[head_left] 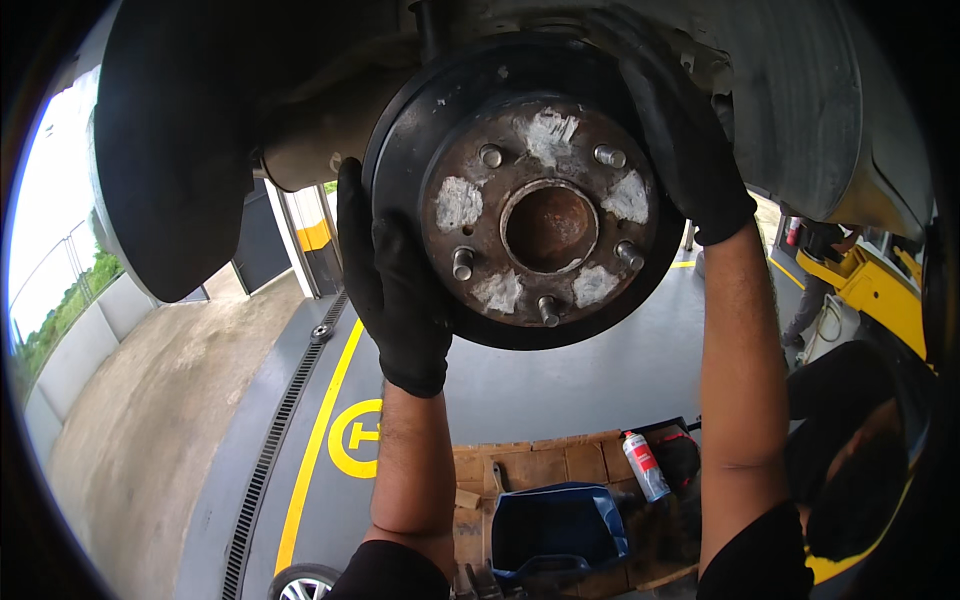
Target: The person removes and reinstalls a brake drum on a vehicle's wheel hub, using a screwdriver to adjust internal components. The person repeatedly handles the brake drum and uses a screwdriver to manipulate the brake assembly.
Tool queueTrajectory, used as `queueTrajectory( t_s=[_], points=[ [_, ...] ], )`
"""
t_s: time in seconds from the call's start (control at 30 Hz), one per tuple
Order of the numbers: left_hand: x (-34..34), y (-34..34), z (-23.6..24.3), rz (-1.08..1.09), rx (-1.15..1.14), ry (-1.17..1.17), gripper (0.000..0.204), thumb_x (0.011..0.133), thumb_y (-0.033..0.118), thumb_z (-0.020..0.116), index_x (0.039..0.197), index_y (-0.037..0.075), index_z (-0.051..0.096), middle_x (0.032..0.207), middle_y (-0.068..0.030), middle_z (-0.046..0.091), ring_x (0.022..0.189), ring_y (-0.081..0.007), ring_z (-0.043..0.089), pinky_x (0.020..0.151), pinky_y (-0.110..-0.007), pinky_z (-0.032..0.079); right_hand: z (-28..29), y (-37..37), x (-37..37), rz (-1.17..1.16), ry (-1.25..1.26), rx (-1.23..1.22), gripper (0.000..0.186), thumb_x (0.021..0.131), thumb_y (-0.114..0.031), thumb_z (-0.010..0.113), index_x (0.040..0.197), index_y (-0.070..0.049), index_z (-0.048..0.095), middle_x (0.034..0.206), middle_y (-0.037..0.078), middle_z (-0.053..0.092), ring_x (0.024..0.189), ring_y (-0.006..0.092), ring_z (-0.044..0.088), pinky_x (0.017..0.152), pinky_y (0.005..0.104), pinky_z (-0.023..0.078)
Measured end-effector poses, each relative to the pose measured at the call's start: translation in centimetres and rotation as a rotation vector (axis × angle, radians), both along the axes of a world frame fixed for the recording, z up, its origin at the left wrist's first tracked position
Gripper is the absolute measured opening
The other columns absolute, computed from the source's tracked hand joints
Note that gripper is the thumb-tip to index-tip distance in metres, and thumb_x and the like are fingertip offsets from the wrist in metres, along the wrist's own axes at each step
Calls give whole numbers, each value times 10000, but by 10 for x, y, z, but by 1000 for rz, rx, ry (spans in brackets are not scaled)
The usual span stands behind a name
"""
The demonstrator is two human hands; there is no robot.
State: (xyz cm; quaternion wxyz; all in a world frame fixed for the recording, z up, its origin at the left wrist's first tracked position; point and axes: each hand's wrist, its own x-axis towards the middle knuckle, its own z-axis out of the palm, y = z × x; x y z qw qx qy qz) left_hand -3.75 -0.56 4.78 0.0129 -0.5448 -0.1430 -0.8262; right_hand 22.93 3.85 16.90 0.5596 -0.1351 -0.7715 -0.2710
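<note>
A round brake drum (480, 215) hangs in front of me under a raised vehicle, its outer band black and its centre face rusty. Wheel studs (548, 311) stick out around a round hub opening (550, 228), with silvery-white patches between them. My left hand (392, 290), in a black glove, grips the drum's left edge, thumb at the front and fingers along the side. From the right, my black-gloved right hand (690, 135) wraps over the upper right rim, its fingertips reaching toward the dark top behind the drum. What lies behind the drum is hidden.
Dark wheel-arch lining (170, 150) flanks the drum. Below, a blue tray (555, 530) and a spray can (646, 466) stand on a cardboard-covered surface (590, 460). A wheel (303, 583) lies at the lower edge. Yellow equipment (880, 300) and another person (812, 290) are at right.
</note>
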Motion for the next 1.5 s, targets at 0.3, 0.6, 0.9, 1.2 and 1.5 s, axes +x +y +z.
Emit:
queueTrajectory(
  t_s=[0.3, 0.6, 0.9, 1.2, 1.5],
  points=[
    [-30, 1, 153, 686, 251, 567, 422, 1036, 244, 689, 1356, -29, 666, 1303, -178, 724, 1146, -277, 722, 993, -377, 568, -169, -14, -76, 487, 736, -268, 597, 1164, -206, 382, 1691, -13, 181, 1753, 184, 225, 1590, 263, 298, 1290, 421, 265],
    [-56, -58, 60, 197, 134, 401, 470, 1126, 278, 527, 1501, -3, 560, 1502, -198, 607, 1367, -342, 612, 1154, -431, 476, -151, -43, -35, 176, 628, -157, 553, 1052, -173, 632, 1541, -5, 437, 1533, 186, 502, 1419, 309, 501, 1160, 455, 416],
    [-39, 6, 94, -80, -172, 570, 512, 1113, 166, 584, 1572, -23, 459, 1485, -156, 619, 1326, -217, 622, 1086, -355, 513, -165, -33, -74, 585, 577, -423, 664, 1099, -233, 534, 1671, -27, 267, 1694, 167, 353, 1542, 303, 363, 1260, 456, 315],
    [-51, -7, 173, 470, 725, 591, 419, 1100, 232, 588, 1452, 7, 614, 1487, -194, 610, 1310, -328, 637, 1116, -403, 505, -222, -59, -21, 63, 650, -135, 762, 991, -222, 683, 1602, 30, 305, 1633, 232, 324, 1516, 356, 362, 1248, 516, 306],
    [-23, 2, 37, -107, -34, 316, 521, 1143, 225, 531, 1598, -5, 423, 1542, -198, 567, 1422, -290, 552, 1208, -411, 401, -104, -21, -23, 631, 476, -452, 621, 1131, -252, 461, 1697, -88, 266, 1723, 142, 334, 1568, 266, 358, 1285, 478, 297]
  ],
)
